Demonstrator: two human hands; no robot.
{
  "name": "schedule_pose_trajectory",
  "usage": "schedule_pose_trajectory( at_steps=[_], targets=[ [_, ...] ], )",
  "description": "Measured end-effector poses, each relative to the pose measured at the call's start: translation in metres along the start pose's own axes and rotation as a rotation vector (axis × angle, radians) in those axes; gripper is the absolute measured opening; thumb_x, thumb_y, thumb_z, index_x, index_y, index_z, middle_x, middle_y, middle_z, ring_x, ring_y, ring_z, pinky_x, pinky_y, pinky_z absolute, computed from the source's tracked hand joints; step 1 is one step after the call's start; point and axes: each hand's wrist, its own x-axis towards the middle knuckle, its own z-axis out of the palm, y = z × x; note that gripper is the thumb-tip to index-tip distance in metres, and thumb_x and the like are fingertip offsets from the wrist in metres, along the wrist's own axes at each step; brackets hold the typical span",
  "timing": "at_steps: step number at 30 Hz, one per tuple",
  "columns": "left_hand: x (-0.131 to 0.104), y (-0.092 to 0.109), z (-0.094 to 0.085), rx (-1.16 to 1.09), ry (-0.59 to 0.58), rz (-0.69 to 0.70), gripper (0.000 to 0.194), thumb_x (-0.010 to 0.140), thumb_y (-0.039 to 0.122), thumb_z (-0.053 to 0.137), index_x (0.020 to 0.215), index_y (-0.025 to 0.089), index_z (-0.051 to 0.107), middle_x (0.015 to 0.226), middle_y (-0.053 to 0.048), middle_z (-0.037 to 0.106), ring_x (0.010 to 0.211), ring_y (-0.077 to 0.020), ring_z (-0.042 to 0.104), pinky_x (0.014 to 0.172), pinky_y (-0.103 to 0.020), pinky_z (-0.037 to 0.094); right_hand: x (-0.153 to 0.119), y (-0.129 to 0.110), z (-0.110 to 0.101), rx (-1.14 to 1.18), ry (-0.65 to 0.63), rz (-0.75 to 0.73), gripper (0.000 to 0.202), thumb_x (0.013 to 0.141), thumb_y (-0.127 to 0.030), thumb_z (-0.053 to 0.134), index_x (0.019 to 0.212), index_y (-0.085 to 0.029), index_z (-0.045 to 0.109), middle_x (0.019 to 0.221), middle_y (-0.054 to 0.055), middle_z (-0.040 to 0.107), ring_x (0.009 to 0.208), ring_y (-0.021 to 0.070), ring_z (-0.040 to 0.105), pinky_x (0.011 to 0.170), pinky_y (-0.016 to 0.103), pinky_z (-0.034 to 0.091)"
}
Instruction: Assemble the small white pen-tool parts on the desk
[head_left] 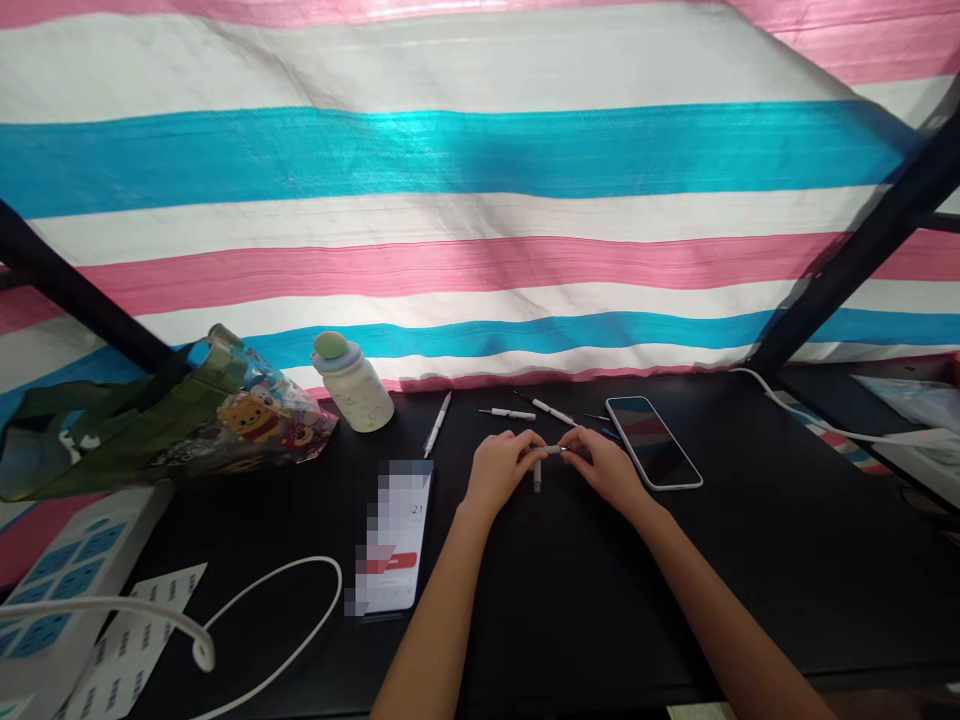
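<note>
two bare forearms (442,610) come in from the bottom edge, nearest the camera, over a black table (570,610). the left hand (499,468) and right hand (602,466) meet near the middle of the table, fingers drawn in narrow, pinching a small grey and white pen part (554,449) between them, one end in each hand. just below the left fingertips is a short grey piece (537,478); whether it touches them i cannot tell. beyond the hands lie three white pens: one (437,425) to the left, one (508,414) in the middle, one (553,411) to its right. a thin blue piece (610,434) lies between the right hand and a dark-screened phone (654,443). a lit phone (405,540) lies beside the left forearm. farther left stand a pale bottle (358,388) and a cartoon-print bag (259,415). a striped sheet (480,155) hangs behind.
</note>
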Motion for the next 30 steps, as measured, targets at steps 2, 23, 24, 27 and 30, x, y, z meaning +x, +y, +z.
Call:
schedule_pose_trajectory(
  at_steps=[2,23,24,27,30],
  targets=[
    [0.0002,-0.0002,0.0007,-0.009,-0.012,0.007,0.023,0.087,0.044,0.046,0.092,0.028,0.061,0.068,0.005,0.063,0.070,-0.0134,0.055,0.065,-0.024,0.032,0.0000,-0.0001,-0.0005,-0.026,0.016,0.000,0.010,0.082,-0.028,0.050,0.088,-0.023,0.056,0.078,0.000,0.061,0.075,0.0158,0.060,0.068,0.027,0.044],
    [-0.0026,-0.0029,-0.0050,-0.125,-0.108,-0.025,0.028,0.089,0.041,0.041,0.086,0.026,0.065,0.060,0.006,0.064,0.063,-0.0113,0.058,0.060,-0.020,0.033,-0.0019,-0.0065,-0.0065,0.017,-0.028,-0.028,0.004,0.080,-0.025,0.055,0.082,-0.023,0.057,0.086,0.001,0.060,0.078,0.0156,0.061,0.071,0.028,0.046],
    [-0.0028,-0.0035,-0.0046,-0.127,-0.107,-0.024,0.029,0.089,0.040,0.040,0.085,0.026,0.065,0.059,0.006,0.064,0.062,-0.0112,0.058,0.059,-0.020,0.033,-0.0019,-0.0062,-0.0063,0.020,-0.028,-0.035,0.003,0.079,-0.025,0.055,0.081,-0.023,0.057,0.086,0.001,0.060,0.078,0.0156,0.061,0.070,0.028,0.046],
    [-0.0028,-0.0048,-0.0039,-0.120,-0.110,-0.022,0.031,0.090,0.040,0.038,0.085,0.026,0.065,0.058,0.006,0.062,0.061,-0.0110,0.057,0.057,-0.020,0.032,-0.0017,-0.0045,-0.0054,0.021,-0.013,-0.059,0.003,0.079,-0.024,0.056,0.081,-0.022,0.056,0.085,0.001,0.060,0.078,0.0156,0.061,0.070,0.027,0.046],
    [-0.0018,-0.0054,-0.0041,-0.104,-0.103,-0.015,0.031,0.090,0.042,0.038,0.085,0.026,0.063,0.059,0.007,0.062,0.062,-0.0112,0.056,0.057,-0.020,0.031,-0.0013,-0.0019,-0.0053,-0.001,0.016,-0.067,0.005,0.080,-0.025,0.055,0.083,-0.022,0.055,0.084,0.001,0.059,0.078,0.0161,0.061,0.071,0.028,0.046]
  ],
)
